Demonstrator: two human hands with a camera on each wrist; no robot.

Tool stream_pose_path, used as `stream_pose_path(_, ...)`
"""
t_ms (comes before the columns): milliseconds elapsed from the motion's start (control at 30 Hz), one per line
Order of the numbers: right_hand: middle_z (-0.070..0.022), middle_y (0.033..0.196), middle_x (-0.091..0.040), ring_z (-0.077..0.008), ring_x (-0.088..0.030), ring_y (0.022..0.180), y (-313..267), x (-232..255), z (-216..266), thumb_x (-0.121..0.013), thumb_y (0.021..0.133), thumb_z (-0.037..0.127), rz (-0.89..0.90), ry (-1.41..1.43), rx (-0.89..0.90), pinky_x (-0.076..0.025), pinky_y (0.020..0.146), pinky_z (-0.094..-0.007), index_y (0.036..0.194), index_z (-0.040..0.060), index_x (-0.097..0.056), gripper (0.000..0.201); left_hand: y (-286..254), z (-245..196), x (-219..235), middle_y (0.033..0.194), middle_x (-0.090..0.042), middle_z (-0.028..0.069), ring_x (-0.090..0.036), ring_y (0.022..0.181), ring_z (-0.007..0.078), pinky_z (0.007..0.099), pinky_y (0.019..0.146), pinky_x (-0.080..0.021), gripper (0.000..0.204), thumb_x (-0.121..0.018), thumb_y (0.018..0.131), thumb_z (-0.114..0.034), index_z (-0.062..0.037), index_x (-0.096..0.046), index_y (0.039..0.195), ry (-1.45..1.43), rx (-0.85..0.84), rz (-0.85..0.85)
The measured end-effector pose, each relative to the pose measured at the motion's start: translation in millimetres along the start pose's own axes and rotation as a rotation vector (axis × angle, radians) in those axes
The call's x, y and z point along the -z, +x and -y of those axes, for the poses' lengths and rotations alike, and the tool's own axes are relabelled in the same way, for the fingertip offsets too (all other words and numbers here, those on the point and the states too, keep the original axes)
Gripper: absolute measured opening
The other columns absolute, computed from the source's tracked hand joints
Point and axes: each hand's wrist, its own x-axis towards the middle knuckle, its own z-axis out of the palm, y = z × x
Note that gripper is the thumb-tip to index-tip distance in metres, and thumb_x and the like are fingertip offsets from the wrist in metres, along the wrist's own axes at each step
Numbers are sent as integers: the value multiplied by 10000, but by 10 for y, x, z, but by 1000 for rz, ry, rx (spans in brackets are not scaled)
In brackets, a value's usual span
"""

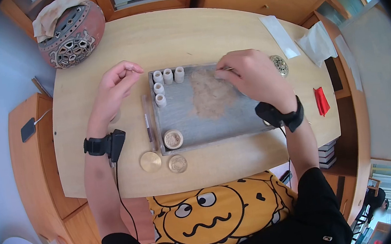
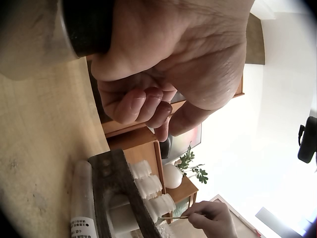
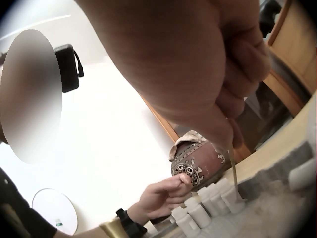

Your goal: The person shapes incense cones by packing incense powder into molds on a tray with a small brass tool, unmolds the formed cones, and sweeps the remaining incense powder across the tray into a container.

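Note:
My right hand (image 1: pixel 255 74) pinches a thin stick (image 3: pixel 234 171) that points down over the grey tray (image 1: pixel 176 119). Below it, a patch of beige powder (image 1: pixel 209 98) is spread on the tray floor. To the left of the tray my left hand (image 1: pixel 117 87) is raised above the table, fingers loosely curled around nothing. Several small white bottles (image 1: pixel 168 76) line the tray's far left corner, close to that hand. A round jar of powder (image 1: pixel 173 139) sits in the near left corner.
A gold lid (image 1: pixel 151 161) and a clear lid (image 1: pixel 177 163) lie before the tray. Along its left side is a slim labelled tube (image 1: pixel 148 127). A patterned pot (image 1: pixel 72 37) stands far left; an ornate metal piece (image 1: pixel 279 66) and red pouch (image 1: pixel 321 101) lie right.

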Motion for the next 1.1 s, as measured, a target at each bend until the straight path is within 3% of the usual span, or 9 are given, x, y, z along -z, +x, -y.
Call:
stream_pose_path(33,-136,832,-705,-343,-667,783,15,-48,15,-682,880,149,28,-13,-10,-529,722,-420,893,24,-712,129,-2,-5,-10,718,-416,-93,-299,569,-4,193,508,-220,118,-565,1003,-116,-45,-634,1068,7,-4,-15)
stream_pose_path(333,-133,798,-680,-352,-669,753,96,-242,30,-634,865,120,-72,-16,72,-546,678,-429,820,33,-679,108,1,14,10,717,-399,-92,-301,577,-2,194,519,-222,129,-564,1004,-116,-39,-635,1080,22,-5,-22)
stream_pose_path(467,-119,805,-681,-344,-667,749,-59,44,61,-630,869,115,-53,-72,-2,-545,673,-423,826,37,-683,104,-8,36,12,724,-405,-90,-300,576,-1,193,519,-227,134,-560,1006,-117,-38,-634,1085,-9,6,-18)
stream_pose_path(533,-112,803,-679,-337,-662,742,-137,182,84,-626,873,110,-159,-175,-58,-541,671,-424,830,38,-684,101,-4,16,-4,726,-404,-90,-297,577,-3,191,520,-232,136,-557,1008,-116,-37,-634,1087,37,-16,-28)
stream_pose_path(633,-106,797,-677,-333,-653,720,-217,299,71,-621,881,110,-125,-233,-92,-531,653,-421,829,43,-684,106,-5,19,30,761,-459,-104,-326,636,-10,192,552,-232,122,-581,1004,-168,-86,-654,1058,4,0,8)
stream_pose_path(867,-150,715,-653,-339,-663,700,-244,206,89,-611,873,100,-56,-376,-173,-527,630,-431,807,16,-667,121,-9,6,30,763,-459,-107,-326,640,-11,192,553,-231,126,-585,1002,-177,-88,-657,1055,8,-15,10)
stream_pose_path(1100,-176,669,-633,-366,-658,662,-179,114,100,-610,840,64,29,-462,-137,-533,615,-443,769,-7,-632,104,-17,5,29,762,-458,-111,-320,642,-12,192,544,-226,127,-590,997,-181,-88,-656,1053,16,-21,1)
